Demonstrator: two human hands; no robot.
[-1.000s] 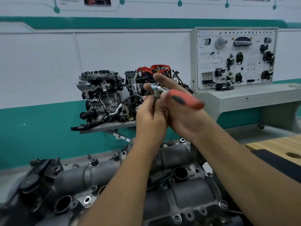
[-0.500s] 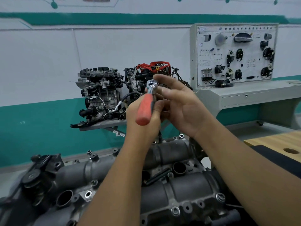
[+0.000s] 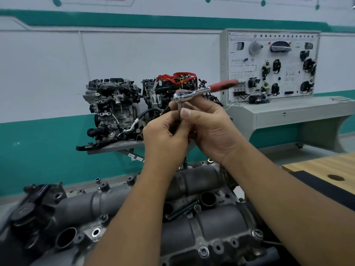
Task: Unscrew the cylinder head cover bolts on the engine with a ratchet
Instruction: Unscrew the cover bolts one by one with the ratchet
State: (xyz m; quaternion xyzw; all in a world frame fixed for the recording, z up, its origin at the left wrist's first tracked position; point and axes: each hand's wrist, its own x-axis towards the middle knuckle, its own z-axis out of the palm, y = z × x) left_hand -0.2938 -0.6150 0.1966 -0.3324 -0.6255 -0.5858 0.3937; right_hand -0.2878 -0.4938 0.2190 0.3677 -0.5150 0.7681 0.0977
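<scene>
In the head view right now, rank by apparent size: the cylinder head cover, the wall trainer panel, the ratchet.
1. Cylinder head cover, largest, though nearest the camera.
2. Trainer panel, far off, so its true size may be greater.
3. Ratchet, smallest.

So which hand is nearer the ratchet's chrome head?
Right. The right hand has fingers touching just under the ratchet head; the left hand sits lower, gripping the extension below.
</scene>
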